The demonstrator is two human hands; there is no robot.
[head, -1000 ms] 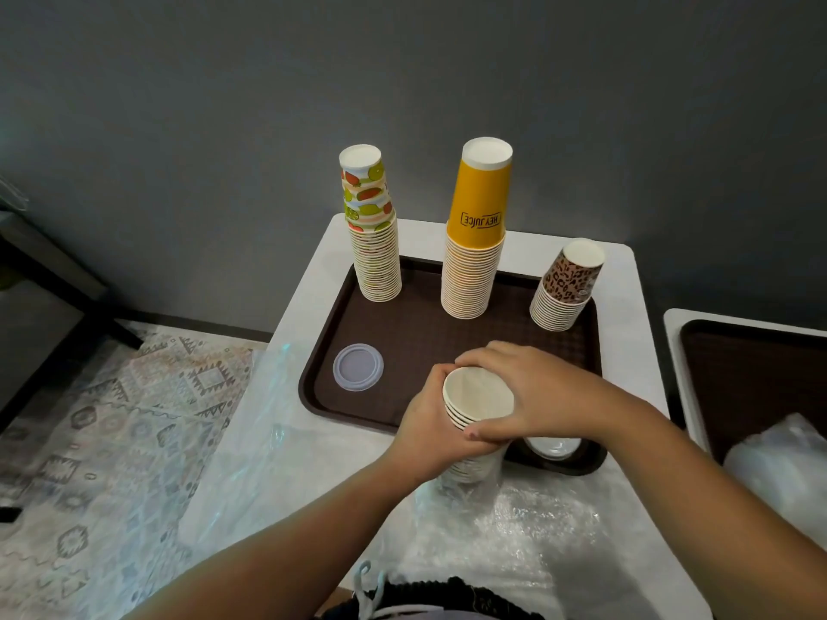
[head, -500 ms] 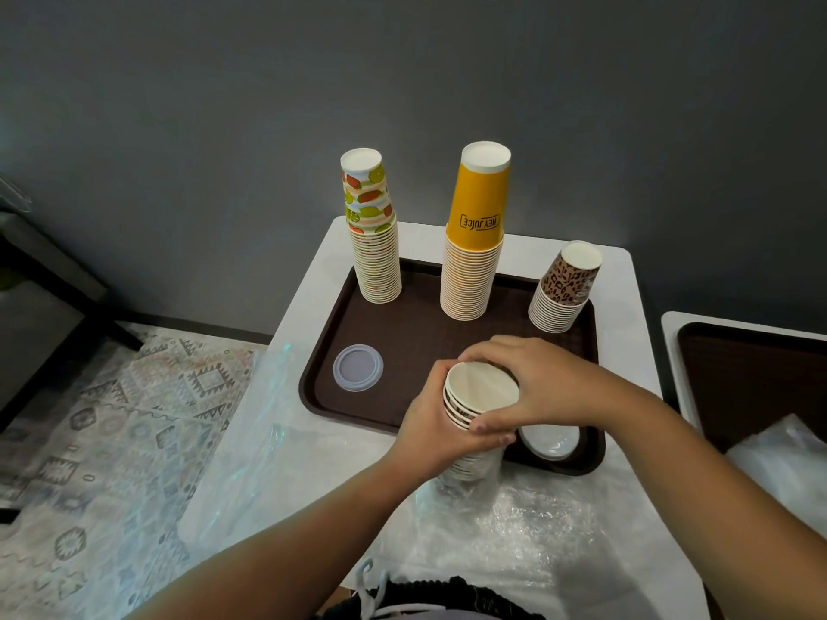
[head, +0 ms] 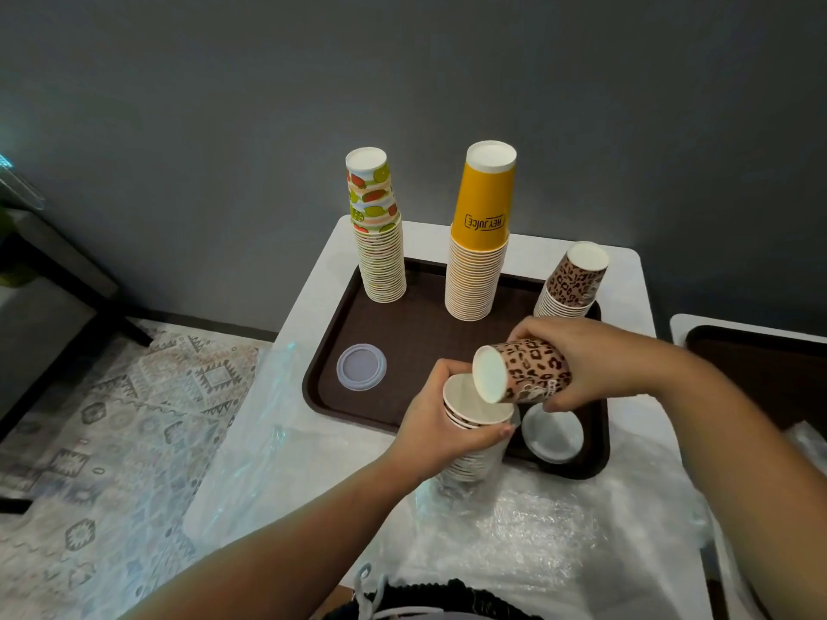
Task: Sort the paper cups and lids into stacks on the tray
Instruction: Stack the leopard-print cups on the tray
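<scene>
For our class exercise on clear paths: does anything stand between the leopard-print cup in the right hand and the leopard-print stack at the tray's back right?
Nothing visible does. The right hand holds the leopard-print cup tilted, and only bare tray lies before the leopard-print stack.

Back row's blocked, middle of the tray is wide open

Three cup stacks line the far edge of the tray point(head: 322, 378): fruit-print stack point(head: 380, 257), yellow stack point(head: 479, 261), leopard stack point(head: 570, 288), with hand-wide gaps between them. Bare tray floor sits in front, apart from the clear lid point(head: 361, 366) on the left and the white lid point(head: 552, 434) at the near right corner.
</scene>
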